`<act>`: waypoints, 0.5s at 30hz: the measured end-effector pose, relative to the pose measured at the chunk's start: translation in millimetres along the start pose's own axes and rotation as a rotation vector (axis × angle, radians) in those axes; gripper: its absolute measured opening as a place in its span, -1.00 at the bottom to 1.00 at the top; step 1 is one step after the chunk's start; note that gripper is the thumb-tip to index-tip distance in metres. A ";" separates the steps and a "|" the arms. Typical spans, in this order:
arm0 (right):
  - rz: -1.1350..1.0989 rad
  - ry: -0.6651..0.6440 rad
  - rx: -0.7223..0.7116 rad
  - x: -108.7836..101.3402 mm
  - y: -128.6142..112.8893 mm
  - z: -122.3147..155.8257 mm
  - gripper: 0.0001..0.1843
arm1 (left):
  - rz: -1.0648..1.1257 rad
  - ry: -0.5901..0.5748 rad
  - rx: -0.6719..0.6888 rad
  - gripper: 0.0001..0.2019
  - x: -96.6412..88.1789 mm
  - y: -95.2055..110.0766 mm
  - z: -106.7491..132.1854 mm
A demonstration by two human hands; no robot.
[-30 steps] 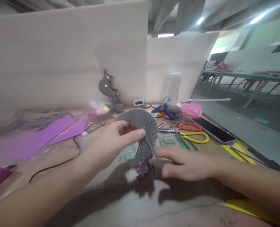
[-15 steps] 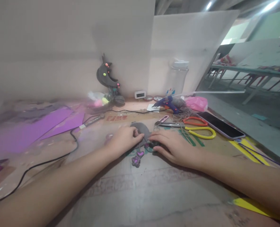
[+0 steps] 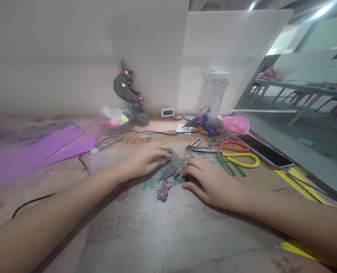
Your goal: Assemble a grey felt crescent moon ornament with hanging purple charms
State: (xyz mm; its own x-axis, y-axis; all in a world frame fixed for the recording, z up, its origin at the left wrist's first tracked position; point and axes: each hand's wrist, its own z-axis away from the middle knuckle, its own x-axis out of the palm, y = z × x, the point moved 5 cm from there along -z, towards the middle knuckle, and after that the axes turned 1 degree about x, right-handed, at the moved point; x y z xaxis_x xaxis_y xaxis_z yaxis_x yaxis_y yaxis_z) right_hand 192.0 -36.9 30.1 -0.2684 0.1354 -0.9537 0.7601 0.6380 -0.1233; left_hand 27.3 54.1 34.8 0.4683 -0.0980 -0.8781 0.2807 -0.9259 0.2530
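A grey yarn-wrapped crescent piece (image 3: 172,167) lies flat on the cardboard-covered table (image 3: 162,227). My left hand (image 3: 147,159) rests on its left side, fingers stretched over it. Just right of it, my right hand (image 3: 207,178) lies with fingers curled over small dark bits at the piece's lower end; what they grip is hidden. A small purple charm (image 3: 163,190) dangles from the piece toward me, between both hands.
Yellow-handled scissors (image 3: 237,158), orange-handled scissors (image 3: 231,145), small snips (image 3: 195,143), a blue glue gun (image 3: 200,123) and a phone (image 3: 265,151) lie at the right. Purple foam sheets (image 3: 34,149) and a black cable (image 3: 84,167) lie left. A dark moon figure (image 3: 125,88) and a bottle (image 3: 215,93) stand at the back wall.
The grey crescent piece, held upright in my left hand a second ago, has been laid down flat on the table. Both hands moved forward and now rest on it.
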 end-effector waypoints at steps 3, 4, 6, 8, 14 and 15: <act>0.000 -0.008 0.003 1.8 3.9 -1.4 -0.79 | 0.001 -0.019 0.017 -0.75 13.0 -10.9 4.9; 0.002 -0.006 0.008 2.2 5.1 -2.2 -0.80 | -0.019 -0.011 0.012 -0.75 16.1 -11.8 5.7; 0.007 0.011 -0.001 1.6 5.6 -3.6 -0.80 | -0.067 0.003 0.010 -0.75 19.6 -9.6 6.1; 0.016 0.037 -0.033 -0.5 2.2 -3.9 -0.80 | -0.104 0.006 0.010 -0.73 19.6 -5.1 5.6; 0.029 0.040 -0.132 -7.3 -23.3 3.8 -0.77 | -0.117 -0.006 -0.008 -0.72 15.6 2.5 4.9; 0.000 0.020 -0.143 -7.6 -27.1 5.5 -0.78 | -0.115 -0.002 -0.011 -0.72 15.3 2.7 5.0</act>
State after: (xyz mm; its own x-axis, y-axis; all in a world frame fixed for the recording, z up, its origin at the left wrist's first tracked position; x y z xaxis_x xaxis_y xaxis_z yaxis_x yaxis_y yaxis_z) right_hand 176.7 -59.3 39.2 -0.2817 0.1495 -0.9478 0.6685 0.7392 -0.0821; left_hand 31.1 48.2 20.0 0.4308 0.0085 -0.9024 0.3416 -0.9271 0.1543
